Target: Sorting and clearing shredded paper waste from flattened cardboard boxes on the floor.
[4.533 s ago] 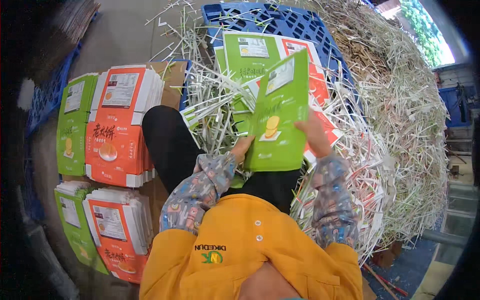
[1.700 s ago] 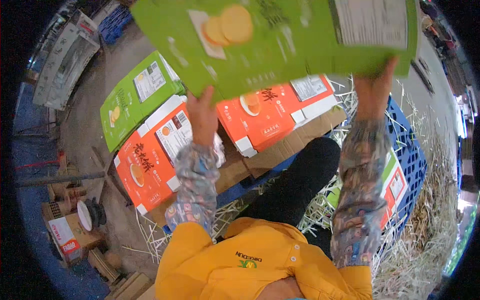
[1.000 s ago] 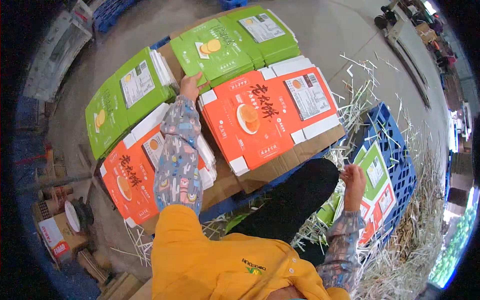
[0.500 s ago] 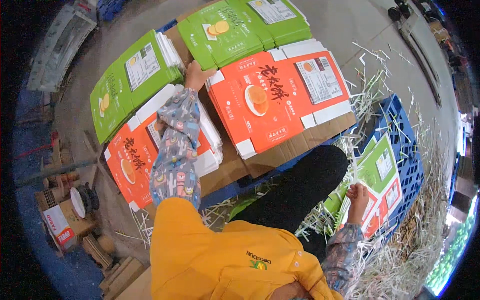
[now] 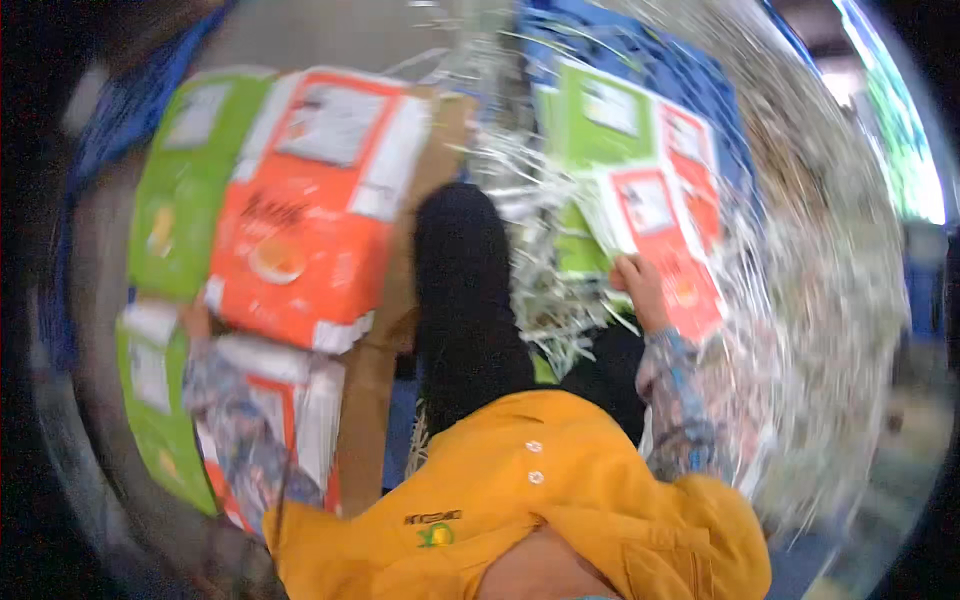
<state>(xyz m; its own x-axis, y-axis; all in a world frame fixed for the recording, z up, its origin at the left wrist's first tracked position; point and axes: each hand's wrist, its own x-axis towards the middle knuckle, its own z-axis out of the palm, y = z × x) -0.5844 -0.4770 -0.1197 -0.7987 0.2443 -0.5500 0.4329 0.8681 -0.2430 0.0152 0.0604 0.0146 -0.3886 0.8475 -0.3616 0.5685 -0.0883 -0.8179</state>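
Motion smears the picture. My left hand [image 5: 197,320] is at the lower left corner of a stack of flat orange-and-white cartons [image 5: 290,215]; its fingers are too blurred to read. Flat green cartons [image 5: 185,180] lie beyond that stack, and more green ones [image 5: 160,400] lie nearer me. Orange and white cartons are partly hidden under my left sleeve. My right hand [image 5: 645,285] is closed on the left edge of a flat orange carton [image 5: 672,240] with white borders. Behind it are a green carton [image 5: 590,115] and another orange one [image 5: 690,140].
Brown cardboard [image 5: 365,420] lies under the left stacks. A blue plastic pallet [image 5: 690,65] is under the cartons on the right. Loose shredded paper strips [image 5: 555,320] lie around my legs, and a large heap of shreds [image 5: 800,300] spreads along the right side.
My view has swung to the right, so the left stacks appear further left and nearer. The orange carton by my right hand now shows more fully, overlapping the green one.
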